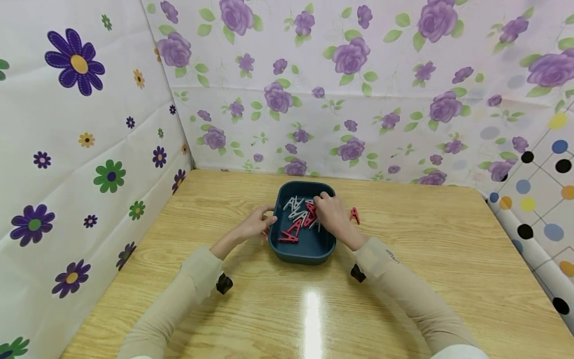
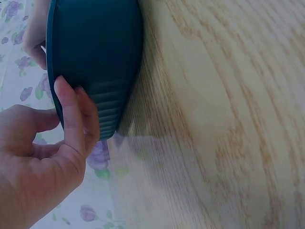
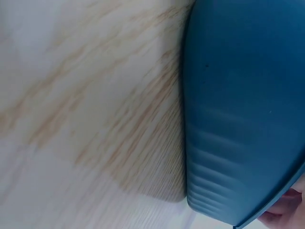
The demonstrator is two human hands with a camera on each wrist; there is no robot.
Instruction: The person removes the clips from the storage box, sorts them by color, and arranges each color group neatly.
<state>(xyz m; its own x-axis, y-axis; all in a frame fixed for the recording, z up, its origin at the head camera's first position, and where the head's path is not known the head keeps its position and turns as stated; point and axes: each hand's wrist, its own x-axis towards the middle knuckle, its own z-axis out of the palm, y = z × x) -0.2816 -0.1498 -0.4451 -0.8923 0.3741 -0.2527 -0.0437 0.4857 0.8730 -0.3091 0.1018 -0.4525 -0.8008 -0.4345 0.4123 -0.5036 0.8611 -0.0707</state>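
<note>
My left hand (image 1: 253,224) pinches the rim of the bin (image 1: 314,248), thumb inside and fingers against the outer wall. The bin is deep blue-teal with rounded corners, its smooth sides ribbed at one end, and it sits on the surface (image 1: 448,239). Inside, white clips (image 1: 296,214) and red clips (image 1: 289,239) lie jumbled at odd angles. My right hand (image 1: 332,214) reaches in among them, fingers bent down; I cannot tell whether they hold a clip. A stray red clip (image 1: 355,215) lies just right of the bin.
</note>
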